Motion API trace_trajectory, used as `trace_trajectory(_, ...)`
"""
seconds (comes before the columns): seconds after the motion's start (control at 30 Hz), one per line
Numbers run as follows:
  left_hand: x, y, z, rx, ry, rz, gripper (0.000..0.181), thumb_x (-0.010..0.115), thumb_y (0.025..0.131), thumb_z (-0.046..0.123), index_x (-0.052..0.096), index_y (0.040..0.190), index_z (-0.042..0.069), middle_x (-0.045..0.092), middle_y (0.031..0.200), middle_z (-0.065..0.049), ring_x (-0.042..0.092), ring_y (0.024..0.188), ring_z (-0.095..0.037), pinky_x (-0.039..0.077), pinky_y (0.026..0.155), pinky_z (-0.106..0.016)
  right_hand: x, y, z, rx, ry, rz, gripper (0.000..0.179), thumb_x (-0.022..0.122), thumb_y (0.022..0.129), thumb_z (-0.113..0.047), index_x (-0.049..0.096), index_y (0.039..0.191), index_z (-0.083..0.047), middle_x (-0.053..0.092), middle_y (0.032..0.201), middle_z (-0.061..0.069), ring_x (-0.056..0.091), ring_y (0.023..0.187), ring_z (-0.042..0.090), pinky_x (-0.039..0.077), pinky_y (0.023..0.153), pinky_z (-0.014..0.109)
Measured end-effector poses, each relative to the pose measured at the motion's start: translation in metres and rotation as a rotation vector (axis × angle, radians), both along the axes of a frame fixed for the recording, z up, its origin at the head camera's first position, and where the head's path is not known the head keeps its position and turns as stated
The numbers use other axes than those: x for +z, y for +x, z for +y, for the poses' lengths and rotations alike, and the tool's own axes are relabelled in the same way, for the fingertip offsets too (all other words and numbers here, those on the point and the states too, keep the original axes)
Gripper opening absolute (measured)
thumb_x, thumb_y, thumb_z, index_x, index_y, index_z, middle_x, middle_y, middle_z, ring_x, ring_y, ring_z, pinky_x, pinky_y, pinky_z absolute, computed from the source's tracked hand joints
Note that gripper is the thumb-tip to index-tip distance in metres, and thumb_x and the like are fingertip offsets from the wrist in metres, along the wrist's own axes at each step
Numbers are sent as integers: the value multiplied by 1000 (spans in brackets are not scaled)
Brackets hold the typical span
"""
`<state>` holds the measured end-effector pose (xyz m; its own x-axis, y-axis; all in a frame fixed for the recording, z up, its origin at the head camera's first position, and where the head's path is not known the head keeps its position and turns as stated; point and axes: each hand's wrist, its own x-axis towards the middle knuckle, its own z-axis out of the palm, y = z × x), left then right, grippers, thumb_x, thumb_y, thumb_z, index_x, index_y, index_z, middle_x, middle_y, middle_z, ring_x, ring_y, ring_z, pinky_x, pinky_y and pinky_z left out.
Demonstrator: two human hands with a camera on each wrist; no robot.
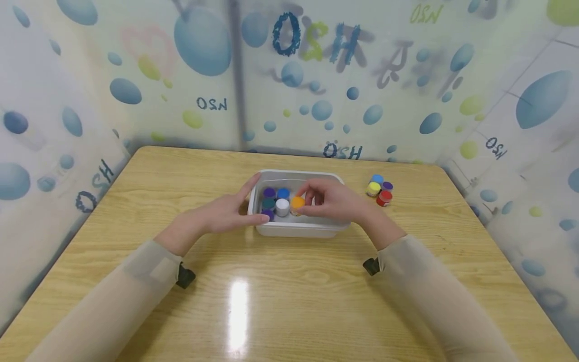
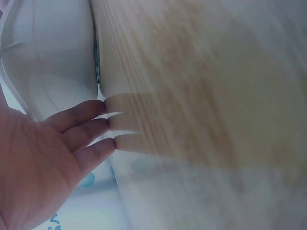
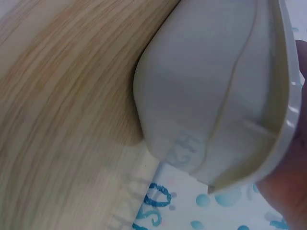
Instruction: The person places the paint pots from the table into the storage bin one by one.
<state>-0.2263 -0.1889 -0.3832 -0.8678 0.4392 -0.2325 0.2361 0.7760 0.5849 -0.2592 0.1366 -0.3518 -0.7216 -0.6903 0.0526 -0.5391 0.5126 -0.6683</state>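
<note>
We see a light wooden tabletop [image 1: 344,311] with streaky grain and rounded far corners; a bright white reflection [image 1: 238,317] lies on its near part. Behind it we have a pale sheet [image 1: 158,123] printed with blue and green spots, and more spotted sheeting hangs along both sides. A dark vertical stripe [image 1: 237,75] runs down the back, right of a big blue spot [image 1: 202,41]. Higher up we can read large letters [image 1: 316,37], blue, green and blue, with blurry grey shapes among them. We also find a faint pink heart [image 1: 149,45] and, near the top right, small green lettering [image 1: 426,14]. From the right wrist, we see blue lettering and spots past the tabletop's edge.
</note>
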Motion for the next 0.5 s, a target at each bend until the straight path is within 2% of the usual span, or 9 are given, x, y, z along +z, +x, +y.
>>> trace_trajectory(0.1, 0, 0, 0, -2, 5, -3, 118, 60, 95, 84, -19, 173, 45, 39, 174, -29, 48, 152, -56, 36, 125, -73, -3, -2, -9, 18, 19, -23, 29, 86, 98, -28, 75, 123, -18, 72, 94, -2, 63, 81, 20, 55, 74, 29)
trace_trajectory(0.3, -2, 0, -1, -6, 9, 8, 117, 60, 95, 84, -18, 173, 46, 45, 169, -30, 55, 148, -54, 40, 123, -72, -15, -5, -22, -15, 62, -91, 31, 84, 97, -46, 73, 121, -30, 72, 98, -5, 66, 88, 20, 58, 81, 35)
trace_trajectory(0.4, -2, -1, -1, -5, 8, 11, 117, 60, 95, 86, -19, 173, 47, 47, 168, -30, 57, 146, -53, 42, 122, -71, -20, -8, -26, -15, 58, -117, 30, 84, 97, -48, 73, 120, -32, 73, 99, -5, 67, 90, 21, 59, 83, 38)
trace_trajectory(0.5, -2, 0, 0, -3, 13, 9, 117, 60, 95, 85, -19, 173, 46, 46, 168, -30, 57, 146, -53, 42, 122, -71, -23, -9, -28, 16, 54, -125, 28, 83, 98, -44, 74, 121, -31, 74, 99, -5, 68, 91, 21, 60, 84, 38)
